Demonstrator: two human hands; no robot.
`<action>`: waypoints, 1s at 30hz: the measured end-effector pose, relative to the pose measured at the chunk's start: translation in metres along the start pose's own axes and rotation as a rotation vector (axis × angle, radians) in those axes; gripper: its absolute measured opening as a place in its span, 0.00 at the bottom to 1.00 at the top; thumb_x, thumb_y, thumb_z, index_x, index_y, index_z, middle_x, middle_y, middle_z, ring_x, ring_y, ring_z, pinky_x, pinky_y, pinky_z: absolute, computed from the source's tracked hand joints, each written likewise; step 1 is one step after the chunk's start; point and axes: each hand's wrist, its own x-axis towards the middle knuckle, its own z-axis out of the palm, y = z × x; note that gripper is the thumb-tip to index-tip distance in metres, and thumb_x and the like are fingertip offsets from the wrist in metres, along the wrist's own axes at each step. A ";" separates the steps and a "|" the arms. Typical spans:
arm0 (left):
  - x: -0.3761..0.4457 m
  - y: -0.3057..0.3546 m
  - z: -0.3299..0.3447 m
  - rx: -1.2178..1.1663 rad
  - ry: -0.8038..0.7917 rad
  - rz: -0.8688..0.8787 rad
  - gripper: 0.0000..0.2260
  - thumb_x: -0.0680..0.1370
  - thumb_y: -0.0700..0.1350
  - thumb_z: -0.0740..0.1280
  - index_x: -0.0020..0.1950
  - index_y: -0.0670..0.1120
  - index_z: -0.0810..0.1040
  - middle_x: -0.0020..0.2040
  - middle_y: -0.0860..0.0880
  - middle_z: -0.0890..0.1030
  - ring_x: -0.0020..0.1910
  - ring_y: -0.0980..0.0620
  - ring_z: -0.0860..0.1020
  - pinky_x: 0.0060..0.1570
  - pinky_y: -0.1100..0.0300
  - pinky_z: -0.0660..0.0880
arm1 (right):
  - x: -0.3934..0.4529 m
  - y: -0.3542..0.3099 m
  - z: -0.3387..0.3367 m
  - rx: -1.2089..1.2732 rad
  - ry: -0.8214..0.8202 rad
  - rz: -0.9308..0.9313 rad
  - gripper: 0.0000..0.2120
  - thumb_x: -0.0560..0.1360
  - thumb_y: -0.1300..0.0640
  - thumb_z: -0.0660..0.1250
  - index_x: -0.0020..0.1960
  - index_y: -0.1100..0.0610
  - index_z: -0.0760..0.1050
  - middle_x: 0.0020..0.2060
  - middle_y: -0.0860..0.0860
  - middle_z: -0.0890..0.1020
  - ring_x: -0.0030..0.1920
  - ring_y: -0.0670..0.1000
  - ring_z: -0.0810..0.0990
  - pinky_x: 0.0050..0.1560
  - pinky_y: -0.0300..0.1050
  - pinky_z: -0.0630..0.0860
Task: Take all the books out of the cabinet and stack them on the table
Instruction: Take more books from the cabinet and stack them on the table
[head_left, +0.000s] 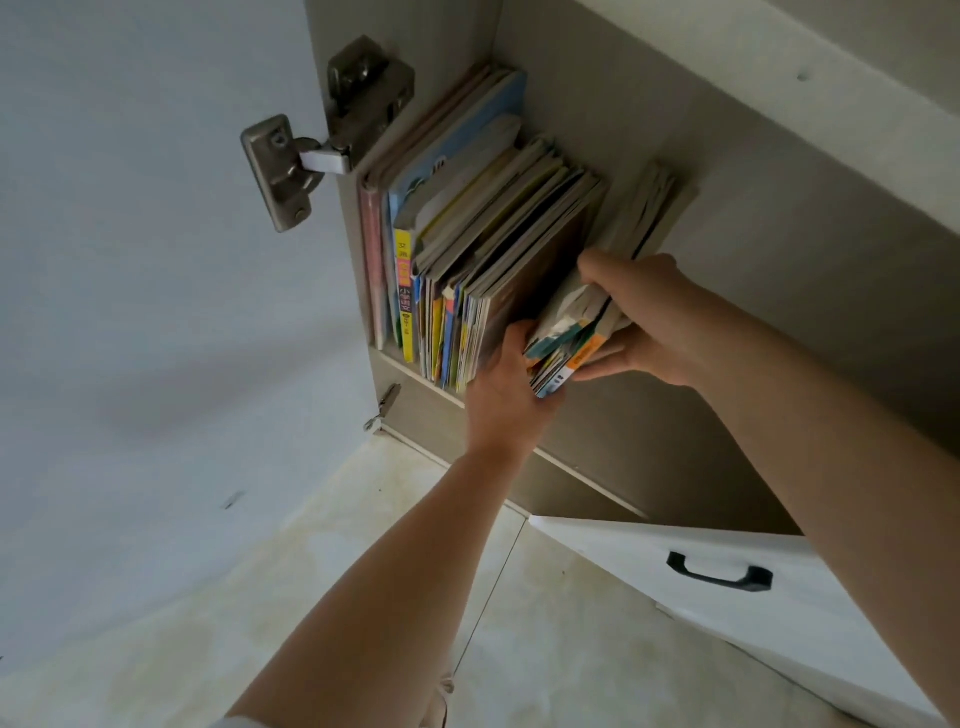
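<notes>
Deep inside the open cabinet (701, 270), on its shelf, both hands at work among the books. Left hand (506, 384) reaching up from the near left, forearm stretched long across the pale floor (363, 561), fingers slid in between the standing row of books (467, 249) and a small bundle of books (597, 312) tilted off to the right. Thumb side pressed against the dark cover at the row's right end; exact curl of the fingers hidden behind the covers, so closure hard to call. Right hand (649, 322) coming in from the near right, arm angled steeply up, thumb clamped over the top of the tilted bundle and fingers wrapped beneath it, a firm hold on the near ends of those books. Bundle leaning right, far ends still resting on the shelf, apart from the main row at the far end. Main row packed upright against the left wall of the cabinet, beside the metal hinge (322, 145) and the open door (130, 260). Lower right, a white drawer front (675, 545) with a black handle (719, 571).
</notes>
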 end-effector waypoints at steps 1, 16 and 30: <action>-0.001 -0.001 0.002 0.016 0.012 0.012 0.26 0.70 0.49 0.74 0.64 0.47 0.68 0.54 0.46 0.82 0.49 0.45 0.82 0.44 0.50 0.82 | -0.002 0.000 -0.001 -0.005 -0.002 -0.002 0.30 0.66 0.55 0.68 0.65 0.59 0.65 0.54 0.68 0.77 0.43 0.70 0.84 0.37 0.65 0.81; -0.080 -0.001 -0.055 0.126 -0.013 0.066 0.24 0.67 0.58 0.67 0.61 0.53 0.70 0.37 0.53 0.84 0.30 0.53 0.81 0.29 0.64 0.75 | -0.079 0.049 0.011 0.017 -0.069 0.041 0.14 0.77 0.53 0.64 0.59 0.59 0.72 0.49 0.61 0.83 0.44 0.61 0.86 0.45 0.61 0.83; -0.091 -0.044 -0.087 -0.069 -0.105 -0.033 0.26 0.67 0.55 0.73 0.60 0.42 0.80 0.48 0.57 0.82 0.45 0.62 0.79 0.46 0.78 0.72 | -0.006 0.094 -0.045 -0.215 -0.035 -0.297 0.48 0.69 0.69 0.74 0.76 0.42 0.50 0.66 0.52 0.72 0.63 0.48 0.75 0.42 0.32 0.78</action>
